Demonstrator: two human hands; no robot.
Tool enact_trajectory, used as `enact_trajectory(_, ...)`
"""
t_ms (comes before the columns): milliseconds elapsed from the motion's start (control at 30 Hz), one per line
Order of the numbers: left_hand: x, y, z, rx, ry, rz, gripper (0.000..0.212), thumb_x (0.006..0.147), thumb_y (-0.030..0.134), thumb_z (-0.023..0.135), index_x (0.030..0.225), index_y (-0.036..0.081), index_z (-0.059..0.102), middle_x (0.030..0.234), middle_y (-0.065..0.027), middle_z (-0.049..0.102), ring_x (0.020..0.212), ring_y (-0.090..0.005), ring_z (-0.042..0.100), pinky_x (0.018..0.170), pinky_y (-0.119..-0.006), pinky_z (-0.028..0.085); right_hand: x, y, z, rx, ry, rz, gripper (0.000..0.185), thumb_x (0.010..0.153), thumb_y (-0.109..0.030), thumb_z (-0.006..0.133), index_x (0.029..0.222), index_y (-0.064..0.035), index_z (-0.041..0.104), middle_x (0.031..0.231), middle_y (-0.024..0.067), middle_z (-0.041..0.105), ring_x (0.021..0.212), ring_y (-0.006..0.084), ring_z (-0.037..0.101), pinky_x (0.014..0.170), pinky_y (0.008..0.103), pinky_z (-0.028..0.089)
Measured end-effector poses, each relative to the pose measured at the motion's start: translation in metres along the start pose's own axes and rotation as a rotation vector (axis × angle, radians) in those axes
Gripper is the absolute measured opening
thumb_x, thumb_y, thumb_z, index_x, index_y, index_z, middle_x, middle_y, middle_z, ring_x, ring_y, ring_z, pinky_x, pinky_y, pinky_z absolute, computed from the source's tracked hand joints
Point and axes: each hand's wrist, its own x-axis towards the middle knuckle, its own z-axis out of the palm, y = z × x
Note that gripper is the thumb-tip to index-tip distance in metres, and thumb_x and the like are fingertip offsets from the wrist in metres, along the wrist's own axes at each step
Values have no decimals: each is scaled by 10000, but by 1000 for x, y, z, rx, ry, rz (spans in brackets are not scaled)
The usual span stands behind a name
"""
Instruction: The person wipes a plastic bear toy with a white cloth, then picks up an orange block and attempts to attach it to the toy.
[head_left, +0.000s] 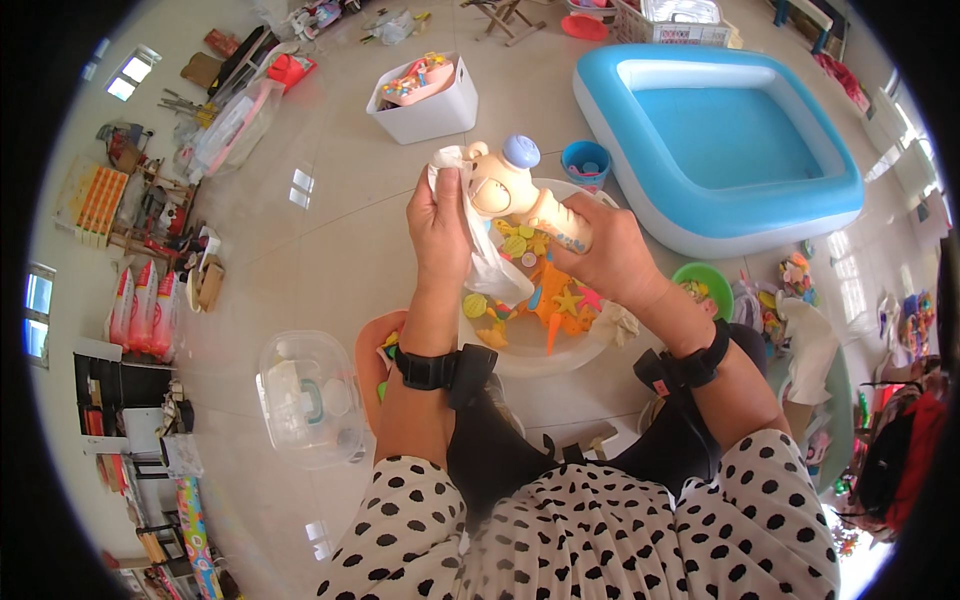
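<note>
My right hand (611, 244) grips the handle of a cream plastic toy (499, 184) with an animal head and a blue knob on top. It is held tilted, head up and to the left. In my left hand (442, 225) is a white cloth or wipe (487, 259), pressed against the side of the toy's head and hanging down below it. Beneath both hands stands a round translucent basin (517, 367). Inside it lie several colourful toys, among them a yellow star (568, 301) and an orange piece (553, 334). Crumpled cloth (619, 324) hangs at the basin's right rim.
A blue inflatable pool (720, 206) lies at the upper right, with a small blue bucket (585, 163) beside it. Farther off stands a white bin (431, 116) of toys. A green bowl (709, 281) is at the right, a clear plastic lid or box (307, 397) at the left.
</note>
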Motion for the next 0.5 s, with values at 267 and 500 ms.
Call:
enact_trajectory(267, 5, 16, 0, -103, 9, -81, 461, 998, 385, 376, 1183, -16, 508, 1076, -109, 611, 981, -180, 611, 826, -336, 518, 3, 2, -9, -100, -61, 4, 378, 634, -180, 738, 929, 24, 619, 751, 207, 638, 696, 338, 634, 657, 367, 512)
enact_trajectory(500, -3, -8, 0, 196, -80, -64, 234, 968, 198, 475, 1059, 5, 573, 885, -5, 593, 803, -66, 520, 703, -215, 427, 1, 13, -1, -202, -52, -76, 380, 618, -158, 751, 926, 13, 607, 821, 186, 633, 747, 357, 617, 685, 397, 506)
